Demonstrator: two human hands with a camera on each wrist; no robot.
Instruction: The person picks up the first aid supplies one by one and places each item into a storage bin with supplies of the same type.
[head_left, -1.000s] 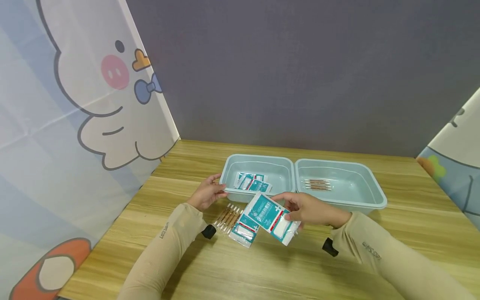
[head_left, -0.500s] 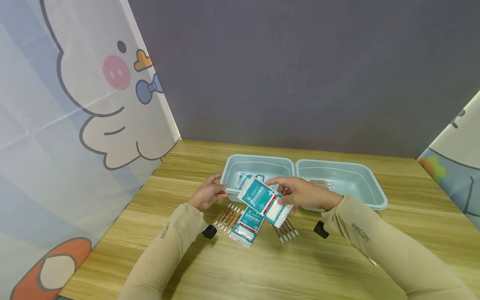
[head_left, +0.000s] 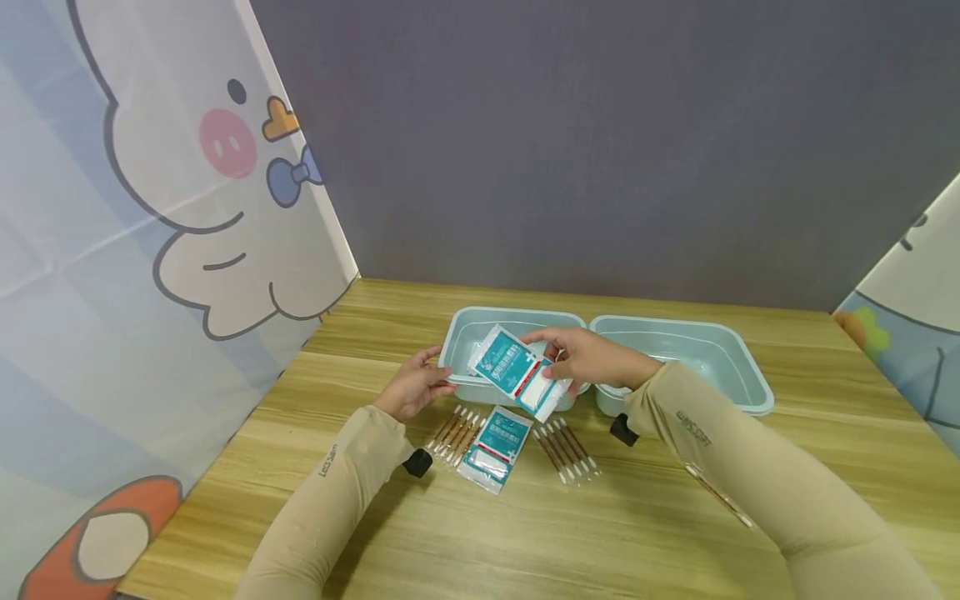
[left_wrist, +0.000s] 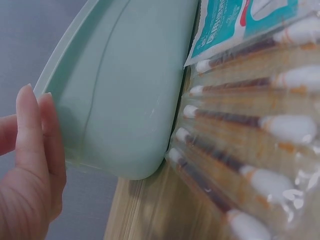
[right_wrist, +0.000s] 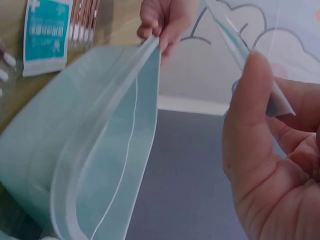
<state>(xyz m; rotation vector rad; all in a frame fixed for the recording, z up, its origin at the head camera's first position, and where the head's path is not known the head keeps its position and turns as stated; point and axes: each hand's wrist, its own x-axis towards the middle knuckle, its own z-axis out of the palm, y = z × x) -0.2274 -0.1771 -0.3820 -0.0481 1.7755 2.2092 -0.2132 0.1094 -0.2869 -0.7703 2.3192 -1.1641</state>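
Observation:
My right hand (head_left: 592, 360) pinches a teal-and-white dressing packet (head_left: 517, 371) by its edge, thumb on top, over the front rim of the left light-blue plastic basin (head_left: 517, 317). In the right wrist view the packet (right_wrist: 235, 40) appears nearly edge-on above the basin (right_wrist: 65, 130). My left hand (head_left: 415, 385) grips that basin's front left corner, as the left wrist view also shows, with fingers (left_wrist: 30, 130) at the rim. On the table in front lie a second dressing packet (head_left: 495, 450) and bagged cotton swabs (head_left: 456, 435) to its left. The packets inside the basin are mostly hidden.
A second basin (head_left: 682, 325) stands right beside the first, partly covered by my right forearm. Another bag of swabs (head_left: 566, 450) lies in front of the basins. A swab stick (head_left: 718, 496) lies by my right sleeve. A grey partition (head_left: 600, 167) rises behind the table.
My right hand has carried the dressing packet up and left from the table's front to the left basin, uncovering the swabs beneath. My left hand stays at the basin's corner.

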